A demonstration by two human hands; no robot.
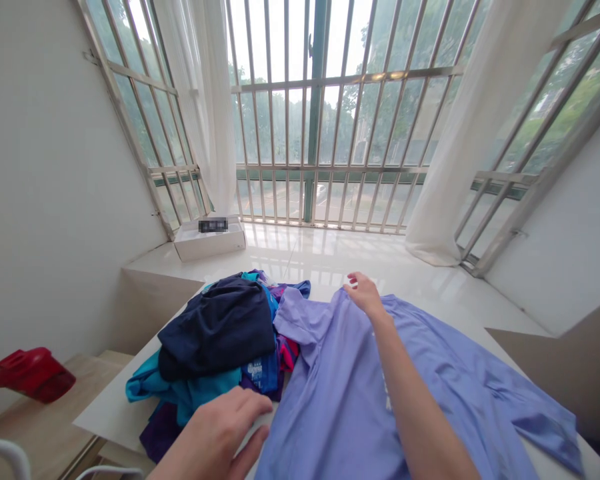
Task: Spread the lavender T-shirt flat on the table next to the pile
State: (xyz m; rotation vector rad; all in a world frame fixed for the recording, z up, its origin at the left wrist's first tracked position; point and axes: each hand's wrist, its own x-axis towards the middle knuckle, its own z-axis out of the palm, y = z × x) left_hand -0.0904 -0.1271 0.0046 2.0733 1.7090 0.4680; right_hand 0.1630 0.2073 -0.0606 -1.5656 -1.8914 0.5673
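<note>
Ideally, light, even handling suited the lilac shirt point(330, 373) — right hand point(366, 295) at its far edge, any pinch unclear; left hand point(220, 430), grip spread, near the clothes pile point(217, 330).

Long-sleeved lavender garment point(330, 373): thin cloth, soft sheen, lightly wrinkled. Crumpled dark navy garment point(220, 327): matt cloth. White window ledge point(300, 250): smooth, glossy, reflective. Straight silver window bars point(350, 81): metal, shiny. Long white curtain point(205, 100): sheer cloth. Red lidded container point(33, 375): apparently plastic, smooth, glossy. Left wall point(45, 167): smooth, matt.
</note>
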